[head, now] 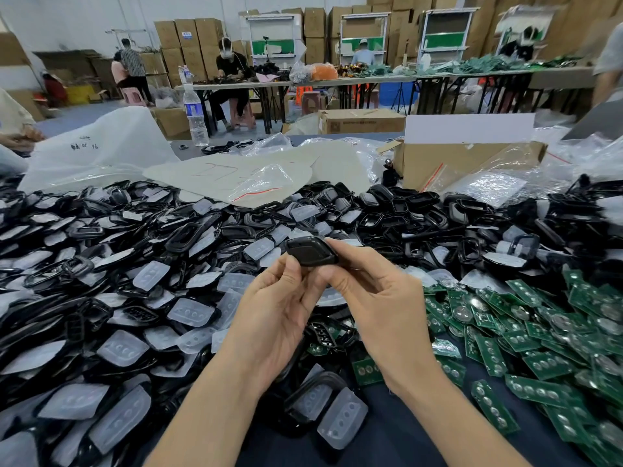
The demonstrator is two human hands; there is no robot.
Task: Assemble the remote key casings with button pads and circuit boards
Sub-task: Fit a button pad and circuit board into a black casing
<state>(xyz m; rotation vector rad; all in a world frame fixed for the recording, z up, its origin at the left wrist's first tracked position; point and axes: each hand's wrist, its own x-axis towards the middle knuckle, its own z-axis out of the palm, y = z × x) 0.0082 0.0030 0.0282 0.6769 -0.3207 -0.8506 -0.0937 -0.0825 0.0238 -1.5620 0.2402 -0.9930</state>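
Note:
A black remote key casing (310, 251) is held up in the middle of the view, above the table. My left hand (274, 310) pinches its lower left edge with thumb and fingers curled. My right hand (374, 298) grips its right side, thumb pressed under it. A big pile of black casings (188, 235) and translucent white button pads (190, 312) covers the table's left and centre. Green circuit boards (536, 332) with round contacts lie heaped at the right. Two button pads and a casing frame (323, 404) lie just below my wrists.
Clear plastic bags (256, 178) and an open cardboard box (468, 160) sit behind the piles. A water bottle (195, 112) stands at the back left. Other people work at long tables further back. A dark strip of table (397, 443) shows between my forearms.

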